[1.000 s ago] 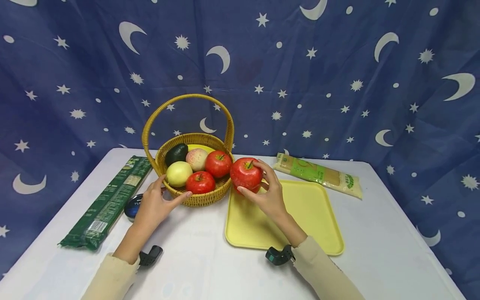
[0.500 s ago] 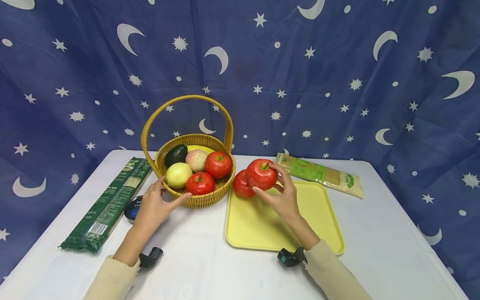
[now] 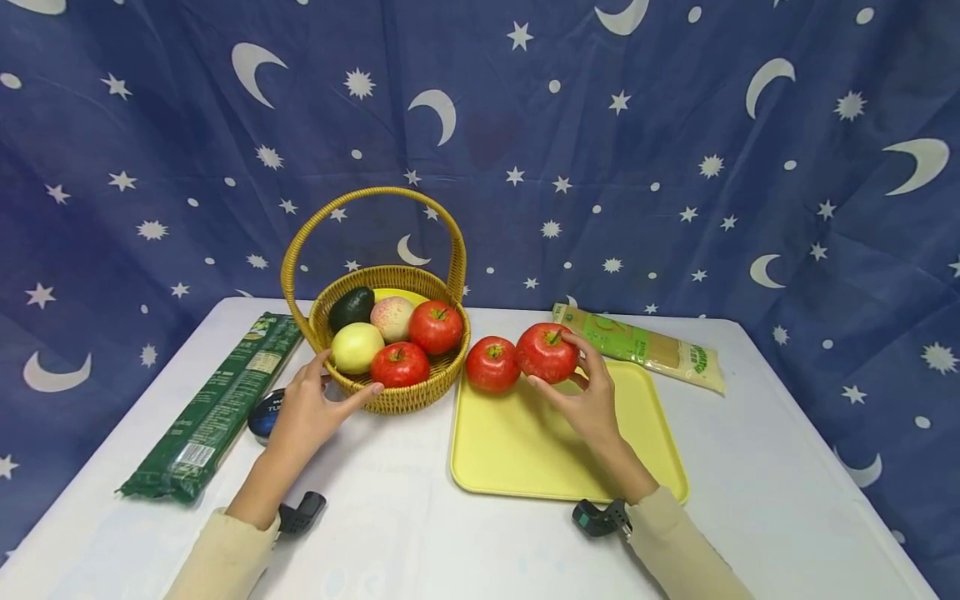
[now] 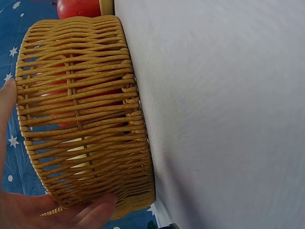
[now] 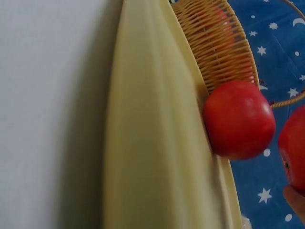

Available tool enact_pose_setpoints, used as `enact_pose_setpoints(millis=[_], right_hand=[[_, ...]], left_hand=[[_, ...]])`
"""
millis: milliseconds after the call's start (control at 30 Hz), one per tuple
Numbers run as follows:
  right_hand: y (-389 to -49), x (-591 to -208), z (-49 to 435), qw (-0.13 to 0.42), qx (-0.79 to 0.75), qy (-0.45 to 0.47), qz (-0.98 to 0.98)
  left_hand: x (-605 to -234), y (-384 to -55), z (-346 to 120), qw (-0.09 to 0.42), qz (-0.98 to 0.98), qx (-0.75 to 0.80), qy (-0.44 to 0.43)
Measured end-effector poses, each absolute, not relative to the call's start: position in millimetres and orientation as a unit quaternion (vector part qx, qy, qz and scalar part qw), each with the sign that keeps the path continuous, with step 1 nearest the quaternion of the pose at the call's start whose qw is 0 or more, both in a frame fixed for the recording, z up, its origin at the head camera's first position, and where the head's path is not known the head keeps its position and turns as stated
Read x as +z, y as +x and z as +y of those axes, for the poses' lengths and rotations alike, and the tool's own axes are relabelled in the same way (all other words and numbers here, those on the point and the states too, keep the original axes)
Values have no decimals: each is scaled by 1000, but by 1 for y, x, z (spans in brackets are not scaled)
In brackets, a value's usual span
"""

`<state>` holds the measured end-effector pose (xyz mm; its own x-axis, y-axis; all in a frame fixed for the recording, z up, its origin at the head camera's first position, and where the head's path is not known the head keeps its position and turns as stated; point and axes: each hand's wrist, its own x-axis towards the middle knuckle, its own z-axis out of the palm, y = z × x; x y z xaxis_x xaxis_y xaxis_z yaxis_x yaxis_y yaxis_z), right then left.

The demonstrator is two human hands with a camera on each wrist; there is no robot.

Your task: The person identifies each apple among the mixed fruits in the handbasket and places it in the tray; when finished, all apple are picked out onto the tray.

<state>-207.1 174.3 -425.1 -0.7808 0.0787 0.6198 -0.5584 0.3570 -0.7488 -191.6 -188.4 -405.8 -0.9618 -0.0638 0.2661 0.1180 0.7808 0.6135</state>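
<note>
Nearest, two beige sleeves reached in over the white worktop, with a black device at each wrist. A yellow tray lay on the right side of the worktop. Above it, the right hand grasped a big red apple between thumb and fingers, its stalk uppermost; the right wrist view showed that apple clear of the tray. A smaller red apple sat at the tray's far left corner.

The left hand held the near left curve of a wicker basket, the thumb at the front rim and bent fingers against the side wall. Just beyond that forearm, and partly covered by it, was a dark blue tin. Left of it a long green packet slanted away, its barcode at the near end.

In the basket, a red apple lay at the front beside a pale yellow-green fruit; behind came another red apple, a pinkish peach and a dark avocado. Beyond the tray's far edge lay a clear and green packet. A blue cloth with white moons and stars hung at the back
</note>
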Motion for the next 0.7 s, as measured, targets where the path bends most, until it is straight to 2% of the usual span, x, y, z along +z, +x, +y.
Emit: enact_pose_setpoints(millis=[400, 700], right_hand=[[-211, -434, 184, 288, 514, 113, -800], [-214, -441, 188, 247, 510, 88, -819]], left_hand=[[-404, -192, -188, 128, -934, -332, -12], [-405, -192, -188, 132, -934, -333, -13]])
